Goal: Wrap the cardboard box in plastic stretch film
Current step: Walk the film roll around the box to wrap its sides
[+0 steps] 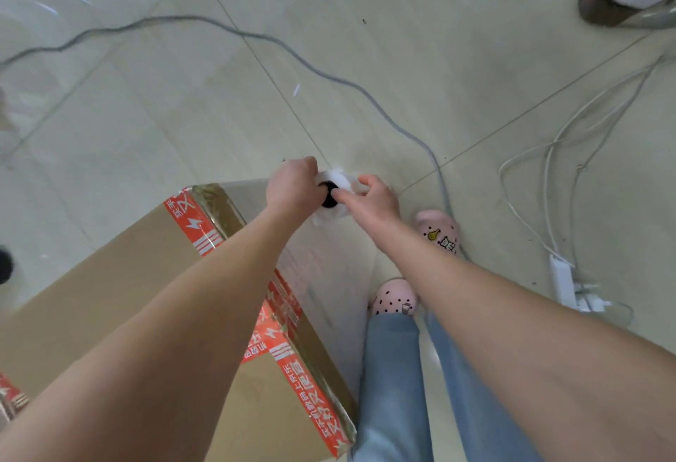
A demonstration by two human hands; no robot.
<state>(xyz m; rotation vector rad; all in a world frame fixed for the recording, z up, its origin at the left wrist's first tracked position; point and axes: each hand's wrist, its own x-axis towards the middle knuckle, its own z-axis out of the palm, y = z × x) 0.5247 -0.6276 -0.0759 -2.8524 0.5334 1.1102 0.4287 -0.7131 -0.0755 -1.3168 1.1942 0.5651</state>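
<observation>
Plastic roll (341, 179) gripped by left hand (292, 185), right hand (373, 200).

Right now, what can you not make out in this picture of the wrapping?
Head view: the stretch film roll shows only its top end; the left hand and right hand gripping it hide the rest.
Head view: the cardboard box is crossed by the left forearm and cut off by the lower and left edges.
Head view: film on the box's side is blurred; layers cannot be counted.
</observation>
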